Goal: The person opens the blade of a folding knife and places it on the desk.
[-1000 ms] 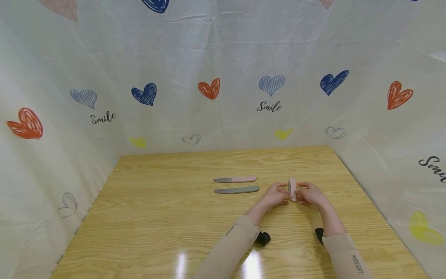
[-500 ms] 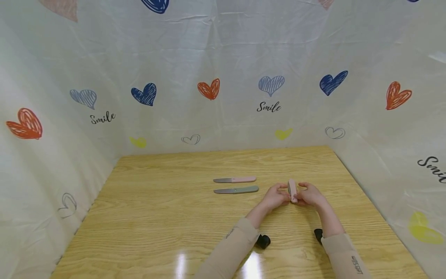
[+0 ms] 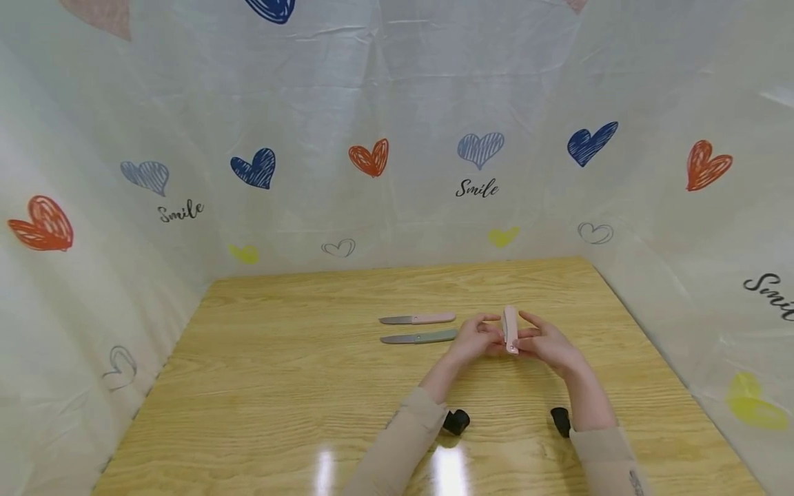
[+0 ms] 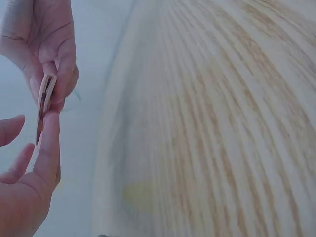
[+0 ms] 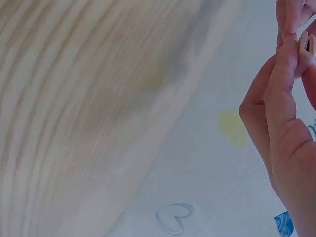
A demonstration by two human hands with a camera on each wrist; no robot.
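A pink folding knife (image 3: pixel 510 329), folded up, stands nearly upright between both hands, raised off the table. My right hand (image 3: pixel 548 344) grips its lower end from the right. From the left, my left hand (image 3: pixel 474 337) holds its other side with the fingertips. In the left wrist view the slot along the folding knife (image 4: pixel 40 118) shows, fingers on both sides of it. Only a short end of the folding knife (image 5: pixel 307 54) appears in the right wrist view. Left of the hands lie two unfolded knives, a pink-handled one (image 3: pixel 432 319) and a green-handled one (image 3: pixel 434 337), blades leftward.
The wooden table (image 3: pixel 279 386) ends against a white curtain (image 3: pixel 409 83) printed with hearts, which also hangs along both sides. Black devices hang at the wrists, one near the left sleeve (image 3: pixel 397 441) and one near the right sleeve (image 3: pixel 604 455).
Both hands have lifted the pink folding knife slightly and shifted it left and away. The left hand now covers the end of the green handle. The two unfolded knives lie as before.
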